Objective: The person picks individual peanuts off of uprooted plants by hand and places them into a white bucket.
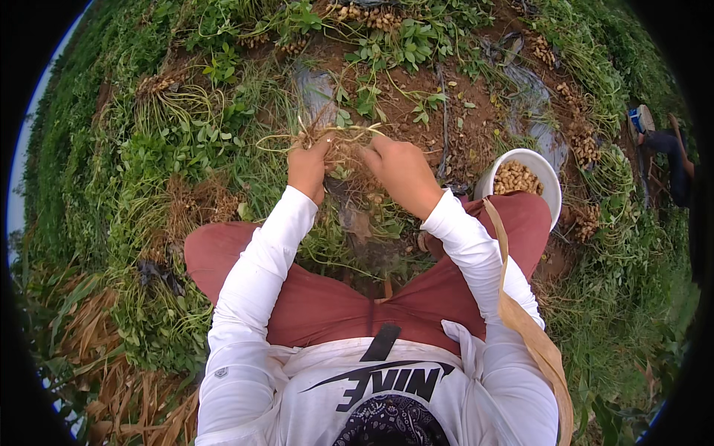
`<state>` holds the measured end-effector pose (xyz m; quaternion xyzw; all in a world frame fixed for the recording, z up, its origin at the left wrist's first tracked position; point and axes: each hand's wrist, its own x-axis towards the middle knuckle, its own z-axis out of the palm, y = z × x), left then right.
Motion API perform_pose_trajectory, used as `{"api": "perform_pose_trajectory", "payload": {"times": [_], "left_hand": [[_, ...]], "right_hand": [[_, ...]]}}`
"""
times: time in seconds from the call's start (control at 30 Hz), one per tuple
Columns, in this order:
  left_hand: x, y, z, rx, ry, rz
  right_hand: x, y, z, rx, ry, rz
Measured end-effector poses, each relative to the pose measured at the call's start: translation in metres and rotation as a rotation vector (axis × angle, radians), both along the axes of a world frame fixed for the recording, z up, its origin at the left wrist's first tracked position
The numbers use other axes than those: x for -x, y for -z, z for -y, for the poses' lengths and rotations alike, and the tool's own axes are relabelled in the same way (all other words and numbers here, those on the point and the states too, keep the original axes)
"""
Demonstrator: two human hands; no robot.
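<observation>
My left hand (308,167) is closed around the stems and roots of a pulled peanut plant (340,146), held up in front of my knees. At the plant's other side is my right hand (399,170), its thumb and fingertips together at the thin roots; whether a peanut is between them is hidden. Pale stems stick out past both hands. Beside my right knee stands a white bucket (552,178), partly filled with peanuts in their shells (516,177).
Uprooted peanut plants lie at the left (162,89), along the top (379,19) and at the right (583,139). Torn plastic film (535,106) lies on the soil. Another person's leg and shoe (641,120) show at the far right. Dry corn leaves (122,384) lie at lower left.
</observation>
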<state>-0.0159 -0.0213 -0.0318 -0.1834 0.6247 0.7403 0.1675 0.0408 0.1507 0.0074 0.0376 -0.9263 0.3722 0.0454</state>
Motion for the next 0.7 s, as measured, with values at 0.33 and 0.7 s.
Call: {"api": "perform_pose_trajectory", "payload": {"times": [0.33,0.7], "left_hand": [[0.042,-0.004,0.049,-0.342,-0.127,-0.052],[0.033,-0.012,0.028,-0.4,-0.05,-0.019]], "right_hand": [[-0.026,-0.063,-0.166,0.045,0.51,-0.138],[-0.031,-0.022,-0.123,-0.107,0.148,0.077]]}}
